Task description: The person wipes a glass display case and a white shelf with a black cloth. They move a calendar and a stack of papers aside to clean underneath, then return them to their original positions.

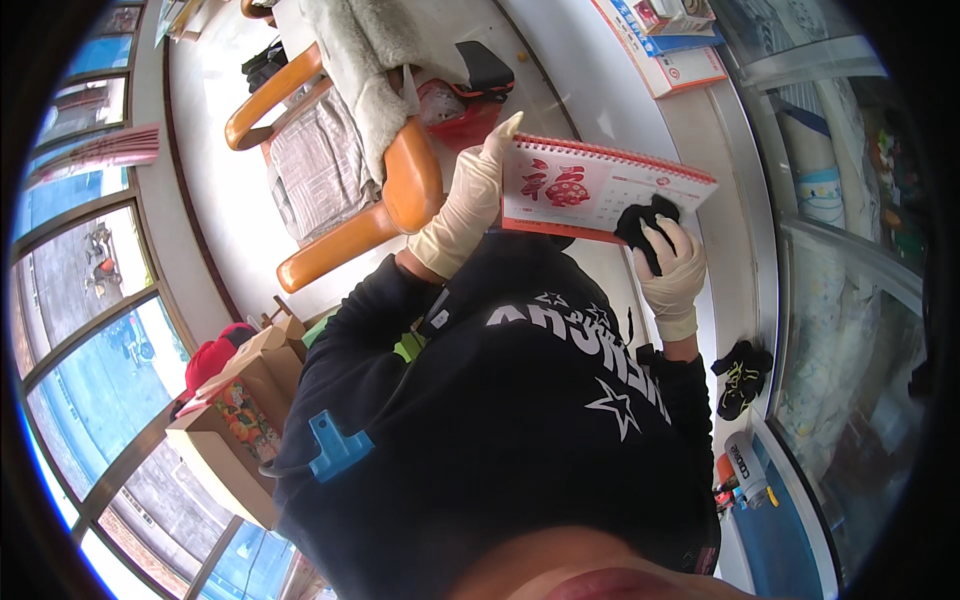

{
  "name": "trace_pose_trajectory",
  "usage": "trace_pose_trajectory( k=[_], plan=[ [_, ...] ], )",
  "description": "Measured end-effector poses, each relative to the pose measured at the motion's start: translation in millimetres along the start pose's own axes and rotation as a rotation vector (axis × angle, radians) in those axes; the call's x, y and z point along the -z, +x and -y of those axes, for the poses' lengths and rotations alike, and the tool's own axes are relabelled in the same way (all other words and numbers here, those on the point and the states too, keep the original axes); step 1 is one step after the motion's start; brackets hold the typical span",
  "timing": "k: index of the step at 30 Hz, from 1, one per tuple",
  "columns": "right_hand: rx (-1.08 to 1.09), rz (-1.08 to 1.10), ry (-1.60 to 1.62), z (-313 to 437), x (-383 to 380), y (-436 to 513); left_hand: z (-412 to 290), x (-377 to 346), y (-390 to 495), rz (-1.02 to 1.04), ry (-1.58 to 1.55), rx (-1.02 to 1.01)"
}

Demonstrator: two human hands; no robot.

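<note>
A spiral-bound desk calendar (592, 199) with a white page, a red character and a red base strip is held up before my chest. My left hand (474, 191), in a pale, thin glove, grips its left end, the thumb up by the binding. In my right hand (669, 266), gloved the same way, is a bunched black cloth (636, 227). The cloth lies against the lower right part of the calendar page and covers some of the printed dates. Part of my left fingers is hidden behind the calendar.
A wooden armchair (409, 176) with a grey cushion and fur throw stands ahead to the left. Cardboard boxes (225, 457) are at my left. On the right, a glass-fronted cabinet (825, 262) runs along a ledge with black gloves (741, 379) and a grey bottle (746, 465).
</note>
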State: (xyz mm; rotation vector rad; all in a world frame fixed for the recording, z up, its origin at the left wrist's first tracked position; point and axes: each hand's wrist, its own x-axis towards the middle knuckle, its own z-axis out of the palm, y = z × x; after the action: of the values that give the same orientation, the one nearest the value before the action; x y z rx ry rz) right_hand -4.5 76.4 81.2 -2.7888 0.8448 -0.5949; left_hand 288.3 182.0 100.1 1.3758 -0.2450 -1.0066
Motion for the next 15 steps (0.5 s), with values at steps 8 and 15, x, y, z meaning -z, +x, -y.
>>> trace_pose_trajectory(
  k=[8, 15],
  plan=[
    [0.078, 0.176, 0.178, -25, 19, -37, -85, 41, -48, -0.01, 0.58, -0.585],
    [0.05, 0.082, 0.365, -40, -2, -4, -207, 127, -105, -0.126, -0.5, -0.441]
  ],
)
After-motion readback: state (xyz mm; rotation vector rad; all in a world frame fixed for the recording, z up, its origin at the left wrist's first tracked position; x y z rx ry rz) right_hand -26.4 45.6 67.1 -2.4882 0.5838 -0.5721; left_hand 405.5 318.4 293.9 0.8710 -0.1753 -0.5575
